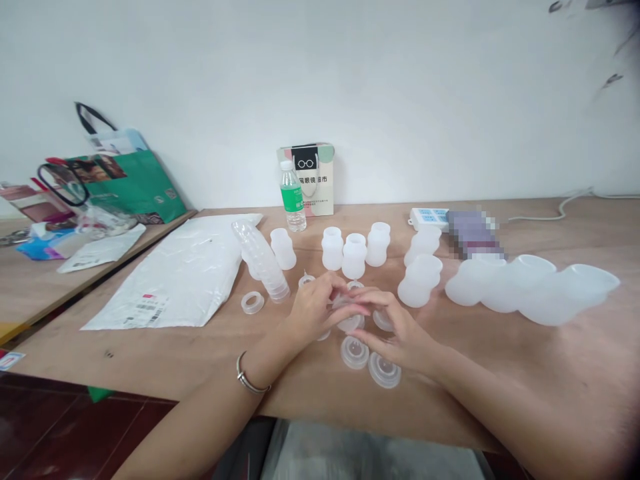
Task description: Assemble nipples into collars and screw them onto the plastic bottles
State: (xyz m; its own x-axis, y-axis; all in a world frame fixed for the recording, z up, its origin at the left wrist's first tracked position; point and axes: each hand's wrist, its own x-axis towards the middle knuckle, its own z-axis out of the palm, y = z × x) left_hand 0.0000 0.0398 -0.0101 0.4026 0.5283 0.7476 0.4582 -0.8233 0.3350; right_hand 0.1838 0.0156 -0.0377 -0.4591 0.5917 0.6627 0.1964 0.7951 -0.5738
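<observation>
My left hand (pixel 317 303) and my right hand (pixel 403 333) meet above the table, fingers curled round a small clear plastic piece (pixel 345 302). Fingers cover much of it, so its exact shape is hard to make out. Under and in front of my hands lie several clear round lids, among them one lid (pixel 355 352) and another (pixel 385 370) near the front. To the left are a translucent ring (pixel 253 303) and a slanting stack of clear plastic cups (pixel 263 260). Behind my hands, frosted wavy bottles (pixel 355 257) stand without caps.
More frosted bottles (pixel 420 280) stand at right, with a row of larger ones (pixel 537 290) beyond. A white mailing bag (pixel 175 267) covers the left side. A water bottle (pixel 293 198), paper bag (pixel 320 180) and power strip (pixel 429 219) stand along the wall.
</observation>
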